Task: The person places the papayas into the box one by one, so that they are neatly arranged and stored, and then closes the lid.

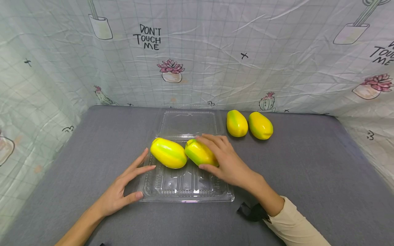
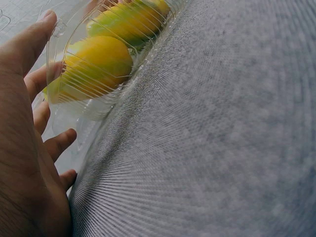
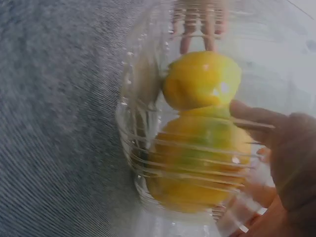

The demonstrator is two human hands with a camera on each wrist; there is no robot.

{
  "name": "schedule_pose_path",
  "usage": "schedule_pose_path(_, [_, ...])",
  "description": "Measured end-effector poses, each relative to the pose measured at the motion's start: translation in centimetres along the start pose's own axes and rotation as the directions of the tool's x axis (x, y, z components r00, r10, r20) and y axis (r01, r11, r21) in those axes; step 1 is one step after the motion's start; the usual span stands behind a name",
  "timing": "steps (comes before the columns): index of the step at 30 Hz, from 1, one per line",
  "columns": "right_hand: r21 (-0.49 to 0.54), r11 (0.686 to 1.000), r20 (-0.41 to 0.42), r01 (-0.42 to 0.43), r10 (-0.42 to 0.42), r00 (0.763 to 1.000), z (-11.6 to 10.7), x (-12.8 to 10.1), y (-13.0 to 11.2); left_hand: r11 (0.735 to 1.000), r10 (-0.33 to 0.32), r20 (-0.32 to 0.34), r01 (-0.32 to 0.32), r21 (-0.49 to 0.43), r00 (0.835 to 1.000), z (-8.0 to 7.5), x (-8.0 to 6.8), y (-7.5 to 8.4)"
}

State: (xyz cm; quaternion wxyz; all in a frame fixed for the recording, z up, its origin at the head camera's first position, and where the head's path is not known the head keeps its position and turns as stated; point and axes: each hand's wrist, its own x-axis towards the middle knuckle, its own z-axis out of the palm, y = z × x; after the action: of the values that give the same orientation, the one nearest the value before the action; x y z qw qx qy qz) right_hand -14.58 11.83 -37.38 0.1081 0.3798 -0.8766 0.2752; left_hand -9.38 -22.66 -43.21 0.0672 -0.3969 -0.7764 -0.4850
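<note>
A clear plastic clamshell box (image 1: 186,184) lies with its lid (image 1: 189,123) folded back. Two glossy yellow fruits with green streaks, shaped like mangoes or small papayas, are in its base. My right hand (image 1: 226,160) grips the right fruit (image 1: 198,152), thumb on the near side and fingers over the far side. To its left, the other fruit (image 1: 168,153) lies tilted, its end close against the gripped one. My left hand (image 1: 120,189) rests at the box's left edge, fingers spread and fairly straight. Through the clear wall, the left wrist view shows a fruit (image 2: 98,64).
Two more yellow fruits, one (image 1: 237,123) beside the other (image 1: 261,125), stand at the back right of the grey tabletop (image 1: 301,171). A printed cloth (image 1: 209,61) hangs behind the table. A black strap (image 1: 252,212) is at the right wrist.
</note>
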Motion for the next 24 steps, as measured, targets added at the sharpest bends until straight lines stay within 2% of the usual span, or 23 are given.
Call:
schedule_pose_path(9, [0.037, 0.999, -0.104, 0.021, -0.017, 0.994, -1.9, 0.1, 0.6, 1.0, -0.004, -0.002, 0.004, -0.002, 1.0, 0.0, 0.0, -0.2])
schedule_pose_path(16, [0.026, 1.0, -0.185, -0.001, 0.006, 0.983, -3.4, 0.0, 1.3, 1.0, -0.009, -0.002, 0.009, -0.001, 1.0, 0.0, 0.0, -0.3])
schedule_pose_path(24, [0.025, 0.998, -0.223, -0.051, 0.055, 0.973, -4.8, -0.2, 2.2, 1.0, 0.006, -0.002, -0.006, -0.006, 1.0, 0.0, 0.1, -0.1])
